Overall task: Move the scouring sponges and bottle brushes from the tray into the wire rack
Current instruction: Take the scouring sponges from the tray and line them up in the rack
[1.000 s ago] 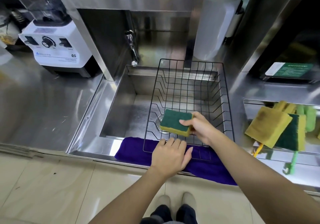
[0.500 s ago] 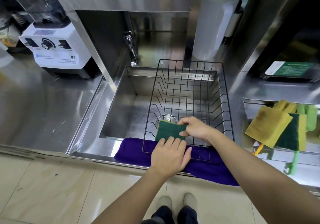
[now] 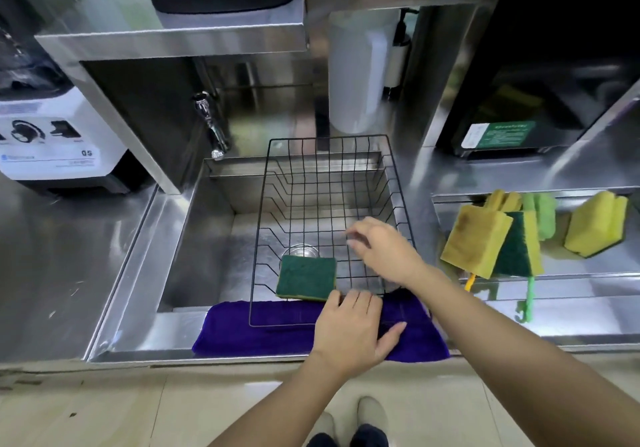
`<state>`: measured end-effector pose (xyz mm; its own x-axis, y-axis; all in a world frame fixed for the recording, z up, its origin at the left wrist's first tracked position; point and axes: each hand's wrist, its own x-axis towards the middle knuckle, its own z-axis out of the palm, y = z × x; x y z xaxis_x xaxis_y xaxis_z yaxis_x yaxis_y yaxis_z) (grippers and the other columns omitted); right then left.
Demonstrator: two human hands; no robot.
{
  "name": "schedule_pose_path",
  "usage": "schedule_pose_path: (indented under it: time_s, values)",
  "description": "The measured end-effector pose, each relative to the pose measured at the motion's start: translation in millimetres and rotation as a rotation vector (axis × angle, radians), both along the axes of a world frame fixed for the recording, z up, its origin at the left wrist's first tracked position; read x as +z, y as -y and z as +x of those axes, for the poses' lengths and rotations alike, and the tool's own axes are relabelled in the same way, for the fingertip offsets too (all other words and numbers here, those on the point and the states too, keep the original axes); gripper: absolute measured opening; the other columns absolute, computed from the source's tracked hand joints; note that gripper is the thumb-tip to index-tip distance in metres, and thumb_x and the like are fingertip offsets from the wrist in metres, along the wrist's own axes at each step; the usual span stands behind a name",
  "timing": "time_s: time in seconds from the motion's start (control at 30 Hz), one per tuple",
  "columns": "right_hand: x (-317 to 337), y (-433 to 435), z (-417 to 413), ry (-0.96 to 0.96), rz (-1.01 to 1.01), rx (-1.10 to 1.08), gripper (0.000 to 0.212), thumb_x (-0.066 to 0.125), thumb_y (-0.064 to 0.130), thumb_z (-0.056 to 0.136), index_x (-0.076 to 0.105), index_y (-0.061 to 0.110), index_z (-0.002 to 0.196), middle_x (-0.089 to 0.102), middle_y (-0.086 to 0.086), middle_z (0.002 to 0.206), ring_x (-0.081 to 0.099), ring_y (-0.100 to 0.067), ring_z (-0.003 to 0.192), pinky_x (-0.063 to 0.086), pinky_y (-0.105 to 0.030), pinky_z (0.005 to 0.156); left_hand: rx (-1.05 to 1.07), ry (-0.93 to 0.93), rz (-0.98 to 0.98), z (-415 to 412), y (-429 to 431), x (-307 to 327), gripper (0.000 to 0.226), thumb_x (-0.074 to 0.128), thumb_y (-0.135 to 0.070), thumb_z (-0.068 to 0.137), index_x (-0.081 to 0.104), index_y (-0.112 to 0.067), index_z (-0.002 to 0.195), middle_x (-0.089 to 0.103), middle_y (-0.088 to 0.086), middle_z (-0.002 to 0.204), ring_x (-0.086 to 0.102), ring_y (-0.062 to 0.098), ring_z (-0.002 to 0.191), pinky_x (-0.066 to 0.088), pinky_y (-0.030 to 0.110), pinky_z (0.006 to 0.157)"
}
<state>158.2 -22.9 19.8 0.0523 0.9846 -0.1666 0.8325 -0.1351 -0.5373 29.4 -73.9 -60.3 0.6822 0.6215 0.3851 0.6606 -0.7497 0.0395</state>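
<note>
Green-faced scouring sponge point(image 3: 306, 277) lies flat at near-left of wire rack point(image 3: 329, 183).
Right hand point(image 3: 382, 251) hovers empty, fingers loose; left hand point(image 3: 349, 330) flat on near rim, apparently steadying rack.

Steel sink point(image 3: 204, 246), drain point(image 3: 300, 250) in its floor. Purple towel point(image 3: 263, 329) draped over front sink edge. Faucet point(image 3: 212, 124) at sink's rear-left corner. White blender base point(image 3: 59, 142) on steel surface point(image 3: 52, 273), far left. White cylindrical container point(image 3: 360, 72) behind sink. Green-labelled box point(image 3: 498, 135), rear right.
</note>
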Motion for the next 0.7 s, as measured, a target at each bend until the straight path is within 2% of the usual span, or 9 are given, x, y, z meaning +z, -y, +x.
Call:
schedule_pose_path:
  time_s: [0.1, 0.17, 0.23, 0.3, 0.4, 0.5, 0.57, 0.63, 0.7]
  values:
    - [19.5, 9.8, 26.6, 0.025, 0.245, -0.222, 0.028, 0.051, 0.015, 0.092, 0.06, 0.005, 0.117, 0.06, -0.013, 0.116, 0.056, -0.028, 0.108, 0.043, -0.035, 0.091, 0.004, -0.025, -0.016, 6.8, 2.3, 4.0, 0.048, 0.04, -0.057, 0.088, 0.06, -0.016, 0.075, 0.06, 0.0, 0.07, 0.055, 0.021, 0.065, 0.044, 0.032, 0.06]
    - [26.4, 16.3, 47.8, 0.128, 0.38, -0.426, 0.032, 0.054, 0.013, 0.09, 0.057, 0.003, 0.12, 0.056, -0.016, 0.12, 0.051, -0.031, 0.113, 0.039, -0.038, 0.095, -0.005, -0.031, -0.006, 7.0, 1.5, 5.1, 0.049, 0.039, -0.057, 0.087, 0.061, -0.015, 0.075, 0.061, 0.001, 0.071, 0.057, 0.021, 0.064, 0.046, 0.032, 0.058]
    - [27.9, 23.2, 70.0, 0.22, 0.403, -0.626, 0.041, 0.057, 0.014, 0.087, 0.05, 0.002, 0.126, 0.049, -0.019, 0.13, 0.044, -0.034, 0.121, 0.033, -0.039, 0.1, -0.015, -0.033, 0.0, 6.8, 1.0, 4.3, 0.05, 0.038, -0.057, 0.087, 0.062, -0.015, 0.075, 0.062, 0.001, 0.072, 0.058, 0.021, 0.065, 0.047, 0.032, 0.058]
    - [23.1, 31.0, 88.7, 0.267, 0.295, -0.755, 0.057, 0.061, 0.018, 0.085, 0.039, 0.003, 0.136, 0.037, -0.02, 0.143, 0.035, -0.036, 0.131, 0.027, -0.041, 0.105, -0.017, -0.034, -0.003, 7.3, 1.0, 4.0, 0.051, 0.038, -0.057, 0.087, 0.062, -0.014, 0.075, 0.062, 0.002, 0.073, 0.058, 0.022, 0.064, 0.048, 0.033, 0.057]
    - [8.4, 45.2, 108.2, 0.321, 0.064, -0.799, 0.081, 0.067, 0.034, 0.081, 0.024, 0.002, 0.142, 0.024, -0.02, 0.152, 0.02, -0.034, 0.142, 0.021, -0.046, 0.111, -0.015, -0.032, 0.0, 7.8, 1.4, 4.1, 0.05, 0.038, -0.057, 0.087, 0.061, -0.014, 0.074, 0.06, 0.002, 0.071, 0.057, 0.022, 0.063, 0.047, 0.033, 0.056]
    - [-1.9, 57.7, 114.9, 0.375, -0.097, -0.809, 0.088, 0.065, 0.05, 0.077, 0.027, 0.003, 0.141, 0.019, -0.017, 0.155, 0.012, -0.03, 0.145, 0.019, -0.049, 0.112, -0.012, -0.036, -0.005, 7.1, 1.9, 4.0, 0.05, 0.038, -0.057, 0.088, 0.06, -0.014, 0.074, 0.059, 0.002, 0.07, 0.056, 0.023, 0.063, 0.046, 0.033, 0.056]
    - [-2.1, 61.2, 111.4, 0.429, -0.065, -0.786, 0.085, 0.067, 0.052, 0.075, 0.033, 0.007, 0.139, 0.018, -0.018, 0.155, 0.011, -0.03, 0.145, 0.018, -0.05, 0.111, -0.009, -0.041, -0.008, 7.1, 2.4, 4.4, 0.05, 0.038, -0.056, 0.088, 0.06, -0.014, 0.075, 0.059, 0.002, 0.07, 0.056, 0.023, 0.062, 0.046, 0.033, 0.056]
    - [1.1, 62.2, 103.8, 0.425, 0.011, -0.748, 0.073, 0.072, 0.045, 0.072, 0.041, 0.012, 0.129, 0.025, -0.02, 0.15, 0.017, -0.032, 0.143, 0.02, -0.049, 0.108, -0.002, -0.046, -0.005, 7.4, 2.3, 5.5, 0.051, 0.037, -0.056, 0.088, 0.06, -0.014, 0.075, 0.059, 0.002, 0.069, 0.056, 0.023, 0.062, 0.046, 0.033, 0.056]
    - [4.9, 61.2, 97.5, 0.322, 0.032, -0.718, 0.063, 0.074, 0.037, 0.072, 0.042, 0.014, 0.121, 0.043, -0.018, 0.136, 0.038, -0.032, 0.13, 0.027, -0.046, 0.102, 0.008, -0.045, 0.001, 7.1, 2.2, 6.6, 0.051, 0.035, -0.057, 0.089, 0.06, -0.014, 0.075, 0.059, 0.001, 0.069, 0.056, 0.023, 0.063, 0.046, 0.033, 0.056]
